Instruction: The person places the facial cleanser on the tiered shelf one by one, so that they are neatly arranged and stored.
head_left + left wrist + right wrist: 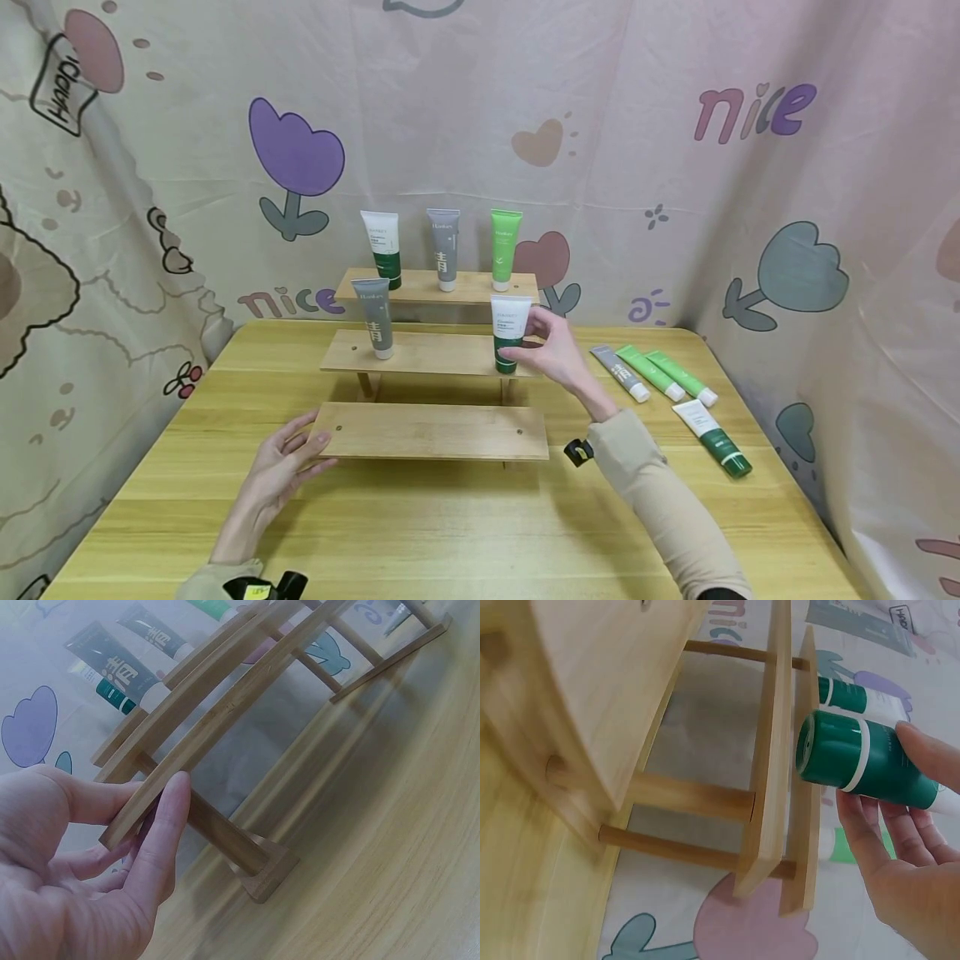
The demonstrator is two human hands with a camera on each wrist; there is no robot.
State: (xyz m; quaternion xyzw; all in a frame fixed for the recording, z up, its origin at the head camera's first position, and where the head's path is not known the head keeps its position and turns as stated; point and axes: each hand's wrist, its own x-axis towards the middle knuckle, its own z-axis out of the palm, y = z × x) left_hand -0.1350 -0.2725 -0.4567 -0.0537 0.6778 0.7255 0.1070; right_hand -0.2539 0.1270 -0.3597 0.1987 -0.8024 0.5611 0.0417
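A three-tier wooden display stand (435,431) stands on the table. My left hand (279,467) pinches the left end of its bottom board (176,761) between thumb and fingers. Over the right end of the middle board (442,353), my right hand (561,352) holds a white-and-green squeeze tube (510,319) upright, cap down. In the right wrist view, the green cap (821,750) is close to the board; I cannot tell if they touch. A grey tube (377,321) stands at the left of the middle board.
Along the top board stand a white-and-green tube (384,242), another grey tube (446,250) and a light green tube (506,248). On the table (420,533) at the right lie a grey tube (618,372), two light green tubes (651,372) and a white-and-green tube (712,437).
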